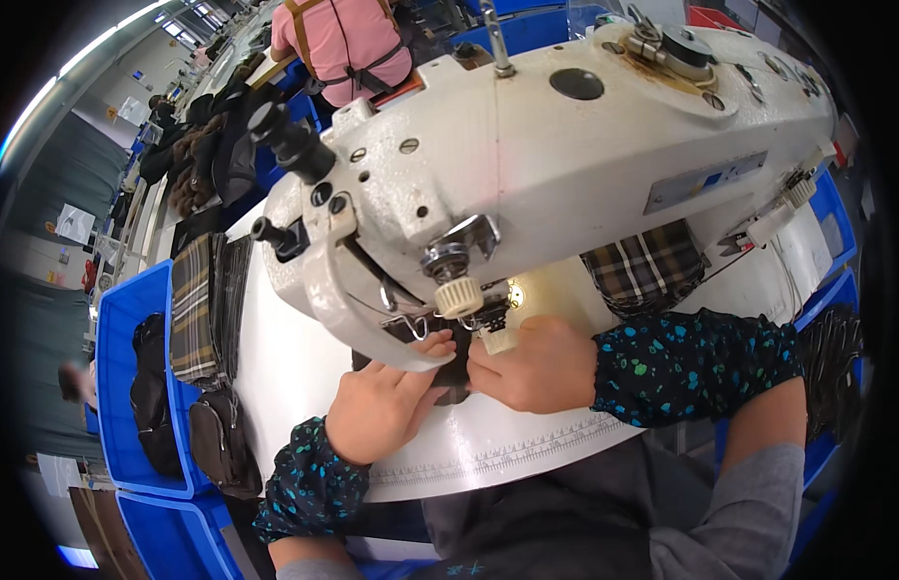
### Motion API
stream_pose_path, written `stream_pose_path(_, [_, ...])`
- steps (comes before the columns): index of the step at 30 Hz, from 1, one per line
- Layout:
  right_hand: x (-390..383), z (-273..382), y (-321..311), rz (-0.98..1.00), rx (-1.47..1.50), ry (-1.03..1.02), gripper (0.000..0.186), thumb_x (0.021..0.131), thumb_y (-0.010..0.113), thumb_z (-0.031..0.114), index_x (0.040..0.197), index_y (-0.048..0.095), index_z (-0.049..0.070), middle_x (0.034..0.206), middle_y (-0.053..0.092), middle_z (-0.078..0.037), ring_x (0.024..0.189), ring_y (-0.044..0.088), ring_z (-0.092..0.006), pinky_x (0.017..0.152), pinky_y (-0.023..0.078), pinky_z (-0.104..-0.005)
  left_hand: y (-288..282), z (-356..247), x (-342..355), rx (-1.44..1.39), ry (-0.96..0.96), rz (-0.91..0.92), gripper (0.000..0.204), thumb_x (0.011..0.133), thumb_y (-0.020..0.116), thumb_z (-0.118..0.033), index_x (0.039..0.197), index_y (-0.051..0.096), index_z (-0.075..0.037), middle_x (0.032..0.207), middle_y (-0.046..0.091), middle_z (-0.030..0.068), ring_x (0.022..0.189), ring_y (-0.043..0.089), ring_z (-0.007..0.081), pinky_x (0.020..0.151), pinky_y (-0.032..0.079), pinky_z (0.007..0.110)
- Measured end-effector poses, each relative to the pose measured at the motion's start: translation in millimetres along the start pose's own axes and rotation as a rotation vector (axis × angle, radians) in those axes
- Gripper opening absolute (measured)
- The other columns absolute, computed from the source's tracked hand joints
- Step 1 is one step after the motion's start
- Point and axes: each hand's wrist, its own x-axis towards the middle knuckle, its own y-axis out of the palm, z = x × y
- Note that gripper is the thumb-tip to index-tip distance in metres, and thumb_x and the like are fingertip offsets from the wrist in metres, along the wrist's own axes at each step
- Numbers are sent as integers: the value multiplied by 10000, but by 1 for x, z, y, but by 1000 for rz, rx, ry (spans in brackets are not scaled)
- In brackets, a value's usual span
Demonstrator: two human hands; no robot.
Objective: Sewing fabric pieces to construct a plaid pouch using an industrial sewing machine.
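A white sewing machine (527, 145) stands before me. Below its needle area lies a dark fabric piece (455, 375), partly hidden by the machine head and my hands. My left hand (386, 401) rests on the left side of this piece, its fingers stretched out beside the curved white guard (338, 300). On the other side my right hand (536, 365) is closed, thumb and fingers pinching at the piece's right edge. What lies inside that grip is mostly covered. A small lamp (515, 293) lights the spot by the needle.
Folded plaid fabric (646, 266) lies under the machine arm. More plaid pieces (196, 309) and a black pouch (222, 440) sit at the table's left edge. Blue bins (120, 387) stand on both sides. A person in pink (348, 43) sits farther off.
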Motion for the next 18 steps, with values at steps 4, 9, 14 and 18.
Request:
stream_pose_path(4, [4,13,4,-136,-80,-11,97,778,639,160,833,645,80,708,544,-4,529,580,-117,456,431,-266,7,12,-3,-232,-109,-160,445,830,648,1,1268,570,28,1150,653,197,946,662,398,830,539,397])
stream_pose_path(9, [3,19,5,62,-73,-5,150,742,635,158,808,662,26,640,530,-17,508,567,-140,419,416,-282,18,0,7,-188,-95,-140,512,707,691,-28,1209,595,2,1163,654,162,946,636,349,815,528,407])
stream_pose_path(14, [4,18,3,21,-119,-39,141,714,634,156,736,636,17,601,510,-23,487,535,-143,402,415,-290,17,4,10,-19,-21,-92,540,662,728,-86,1186,616,-21,1209,657,104,929,631,324,818,534,396])
stream_pose_path(18, [5,18,-3,59,-112,-59,140,709,634,157,723,631,17,596,514,-24,476,523,-138,403,415,-288,19,1,9,-88,-15,-126,499,664,722,-84,1150,628,-20,1208,657,104,934,631,324,828,536,393])
